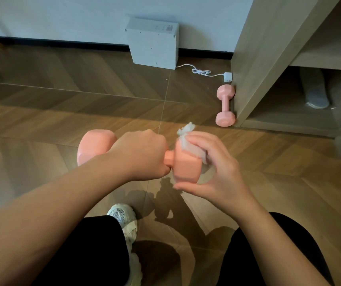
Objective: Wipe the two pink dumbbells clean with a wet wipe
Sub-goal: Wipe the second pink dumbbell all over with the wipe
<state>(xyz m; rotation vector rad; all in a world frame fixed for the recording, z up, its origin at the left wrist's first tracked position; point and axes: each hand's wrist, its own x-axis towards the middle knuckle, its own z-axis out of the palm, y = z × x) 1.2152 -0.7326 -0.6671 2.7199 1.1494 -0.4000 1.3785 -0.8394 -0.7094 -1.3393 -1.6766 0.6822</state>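
I hold one pink dumbbell level above the floor, in the middle of the head view. My left hand is wrapped around its handle, which is mostly hidden by the fingers. My right hand cups the right end weight and presses a crumpled white wet wipe against its top and outer face. The left end weight sticks out past my left wrist. A second pink dumbbell lies on the floor at the right, touching the wooden cabinet side.
A wooden cabinet with open shelves stands at the right. A white box leans against the wall, its white cable and plug trailing to the cabinet. My black trouser legs and a white shoe are below on the wood-pattern floor.
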